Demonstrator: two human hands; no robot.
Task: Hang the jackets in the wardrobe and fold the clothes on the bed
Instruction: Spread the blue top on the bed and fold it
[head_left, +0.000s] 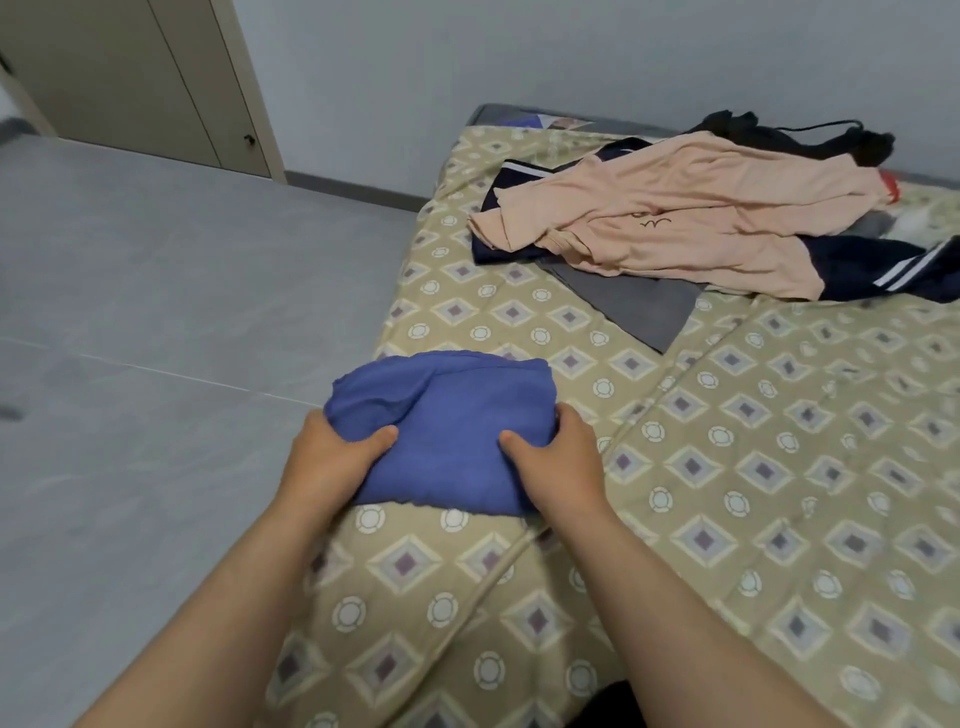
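Note:
A folded blue garment (447, 415) lies near the left edge of the bed (779, 493), which has a tan diamond-patterned cover. My left hand (332, 462) grips its left side, thumb on top and fingers tucked under. My right hand (556, 462) grips its right side the same way. Farther back on the bed lies a loose heap: a peach top (675, 218) over a navy garment with white stripes (893, 270), a grey piece (639, 306) and a black garment (810, 137). The wardrobe (140, 78) stands at the far left with its doors closed.
Grey tiled floor (156, 312) runs along the left of the bed up to the wardrobe and the pale wall (519, 52). The near right part of the bed cover carries no clothes.

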